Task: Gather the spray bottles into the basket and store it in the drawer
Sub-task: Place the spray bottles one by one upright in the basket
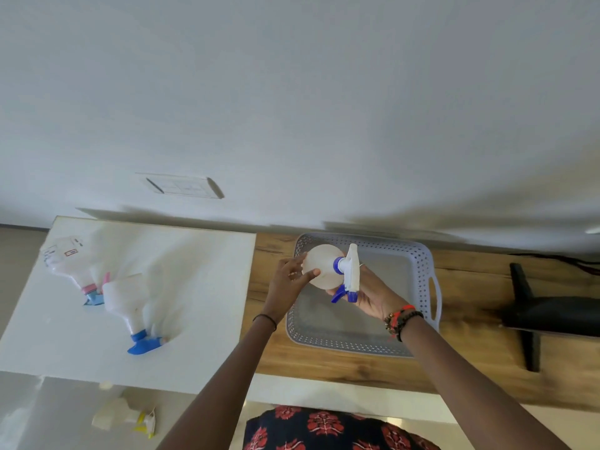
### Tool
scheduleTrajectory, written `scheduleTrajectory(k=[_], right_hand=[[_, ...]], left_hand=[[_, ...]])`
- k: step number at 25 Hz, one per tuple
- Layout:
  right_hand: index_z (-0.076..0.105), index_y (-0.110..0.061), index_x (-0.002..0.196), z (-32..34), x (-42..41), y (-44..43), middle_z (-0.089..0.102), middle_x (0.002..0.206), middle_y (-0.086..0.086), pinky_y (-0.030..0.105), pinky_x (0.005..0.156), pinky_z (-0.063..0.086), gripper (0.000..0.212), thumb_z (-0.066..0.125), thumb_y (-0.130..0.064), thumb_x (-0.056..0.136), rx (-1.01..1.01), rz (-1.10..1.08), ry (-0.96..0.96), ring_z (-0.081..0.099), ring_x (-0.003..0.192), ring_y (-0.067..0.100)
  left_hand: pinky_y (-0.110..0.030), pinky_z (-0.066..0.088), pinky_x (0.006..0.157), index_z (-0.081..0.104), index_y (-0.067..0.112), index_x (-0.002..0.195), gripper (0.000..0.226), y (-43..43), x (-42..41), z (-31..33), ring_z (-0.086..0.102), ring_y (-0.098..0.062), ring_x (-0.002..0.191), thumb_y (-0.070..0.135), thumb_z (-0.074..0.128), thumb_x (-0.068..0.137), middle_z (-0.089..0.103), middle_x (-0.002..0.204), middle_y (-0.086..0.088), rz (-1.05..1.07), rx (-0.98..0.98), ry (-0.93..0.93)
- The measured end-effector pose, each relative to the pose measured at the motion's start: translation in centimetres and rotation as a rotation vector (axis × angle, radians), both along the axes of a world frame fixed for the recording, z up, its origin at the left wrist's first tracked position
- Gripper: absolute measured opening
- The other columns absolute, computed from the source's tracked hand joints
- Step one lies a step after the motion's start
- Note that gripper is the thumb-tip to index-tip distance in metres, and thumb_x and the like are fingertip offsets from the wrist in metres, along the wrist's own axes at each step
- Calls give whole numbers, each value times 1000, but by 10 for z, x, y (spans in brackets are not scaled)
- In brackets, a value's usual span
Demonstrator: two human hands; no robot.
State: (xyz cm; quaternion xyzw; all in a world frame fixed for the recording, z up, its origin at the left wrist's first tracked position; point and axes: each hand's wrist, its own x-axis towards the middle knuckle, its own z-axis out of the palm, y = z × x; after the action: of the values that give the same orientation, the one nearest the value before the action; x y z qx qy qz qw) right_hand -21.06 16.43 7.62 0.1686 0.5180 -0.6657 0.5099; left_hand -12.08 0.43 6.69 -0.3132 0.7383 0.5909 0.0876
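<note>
Above the perforated plastic basket [422, 254], both hands' [289, 280] grip clasps a round translucent spray bottle [321, 266].

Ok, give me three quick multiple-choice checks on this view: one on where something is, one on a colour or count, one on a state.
1. Where is the spray bottle with the dark blue trigger?
A. Held over the basket
B. Lying on the white board
C. On the floor

2. How many spray bottles lie on the white board?
A. None
B. Two
C. Four

3. What is inside the basket?
A. Two bottles
B. A cloth
C. Nothing; its floor shows bare

Answers:
1 A: left hand and right hand both grip it above the basket.
2 B: a pink-collared bottle and a blue-trigger bottle lie there.
3 C: only the grey bottom is visible.
</note>
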Motion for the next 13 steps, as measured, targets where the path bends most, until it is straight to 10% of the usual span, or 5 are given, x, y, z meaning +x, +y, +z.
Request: scheduleTrajectory(k=[4,10,13], right_hand=[[40,-12,141,-21,-10,1,43,142,28,40,79,50,44,46,-9,98,61,-63,-11,49,103,34],[44,-20,139,-50,-23,-17,48,140,16,35,61,59,42,45,-14,98,188,-56,-28,57,113,34],[42,-24,140,-65,-26,-24,47,138,13,43,76,58,42,44,-18,98,245,-74,-34,55,117,32]], left_hand=[[-21,46,84,54,8,135,54,15,-19,-15,56,-14,103,27,69,87,54,131,-12,20,-60,-44],[-38,49,103,54,5,136,52,15,-33,-44,61,-25,120,24,65,90,60,136,-11,37,-8,-129],[-33,46,101,56,2,134,46,14,-37,-54,59,-25,122,21,61,92,63,132,-13,60,-15,-146]])
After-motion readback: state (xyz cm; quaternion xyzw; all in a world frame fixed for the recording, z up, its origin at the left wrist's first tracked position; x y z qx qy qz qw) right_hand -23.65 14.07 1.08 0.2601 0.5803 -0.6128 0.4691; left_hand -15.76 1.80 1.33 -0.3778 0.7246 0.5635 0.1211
